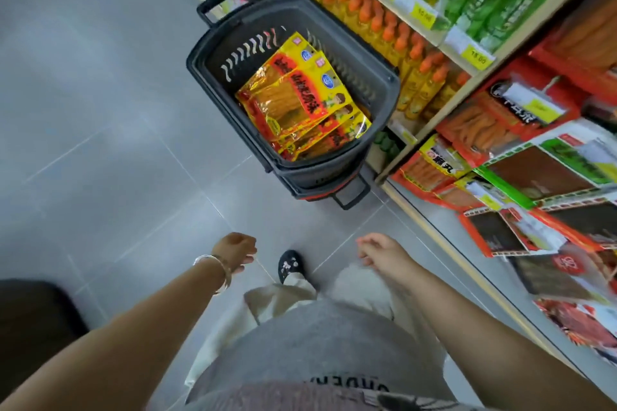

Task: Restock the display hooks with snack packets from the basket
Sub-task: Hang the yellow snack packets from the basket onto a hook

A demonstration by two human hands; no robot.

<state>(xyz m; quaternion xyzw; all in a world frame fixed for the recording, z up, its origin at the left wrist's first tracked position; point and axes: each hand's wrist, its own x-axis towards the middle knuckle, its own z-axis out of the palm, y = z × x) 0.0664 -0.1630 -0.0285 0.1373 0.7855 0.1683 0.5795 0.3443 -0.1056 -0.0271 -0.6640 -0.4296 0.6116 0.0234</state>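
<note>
Basket of yellow snack packets on floor, left hand and right hand loosely curled, each grip empty.

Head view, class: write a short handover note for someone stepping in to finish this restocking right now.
Left hand: empty, loosely curled, low in front.
Right hand: empty, loosely curled, nearer the shelves.
Yellow-and-red snack packets: piled in the dark wheeled basket, standing on the floor against the shelving.
Hanging packets: already on display at right.
Done: cannot tell.
Left: pick packets from the basket and hang them.
</note>
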